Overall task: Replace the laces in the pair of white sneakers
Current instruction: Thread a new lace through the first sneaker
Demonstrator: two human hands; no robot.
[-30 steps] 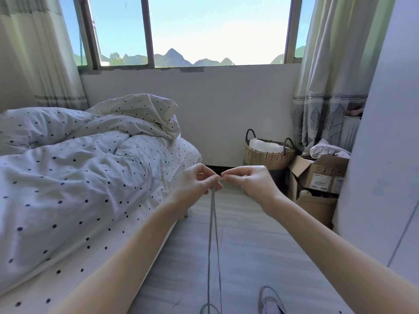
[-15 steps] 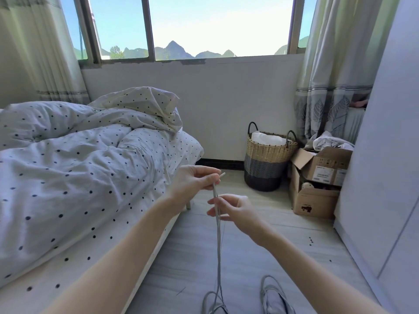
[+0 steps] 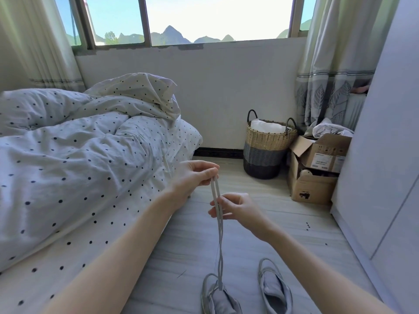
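Two white sneakers stand on the floor at the bottom edge, a left sneaker (image 3: 217, 300) and a right sneaker (image 3: 275, 291), both partly cut off. A white lace (image 3: 219, 241) rises in two strands from the left sneaker. My left hand (image 3: 195, 177) pinches both strand ends at the top. Lower down, my right hand (image 3: 233, 208) holds the two strands between its fingers.
A bed with a dotted duvet (image 3: 79, 155) fills the left side. A woven basket (image 3: 267, 146) and an open cardboard box (image 3: 317, 168) stand by the far wall. A white wardrobe (image 3: 385, 155) lines the right.
My right hand let go of the lace end and slid down the strands, below my left hand. The view tilted down, bringing both sneakers into sight.
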